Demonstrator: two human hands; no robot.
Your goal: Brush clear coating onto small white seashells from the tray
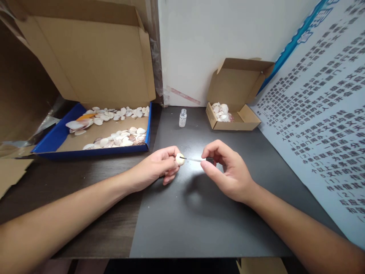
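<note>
The left hand [159,165] pinches a small, pale, rounded seashell [180,158], likely light and brittle; the right hand [225,171] grips a thin brush applicator [195,160] by its dark cap, its tip touching the shell.

Dark table [199,228] with two shell boxes [94,140], small vial [183,118].

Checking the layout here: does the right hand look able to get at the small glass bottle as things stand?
Probably yes. The small glass bottle stands alone on the dark mat, with bare surface between it and the right hand. But its fingers already hold a thin brush.
</note>
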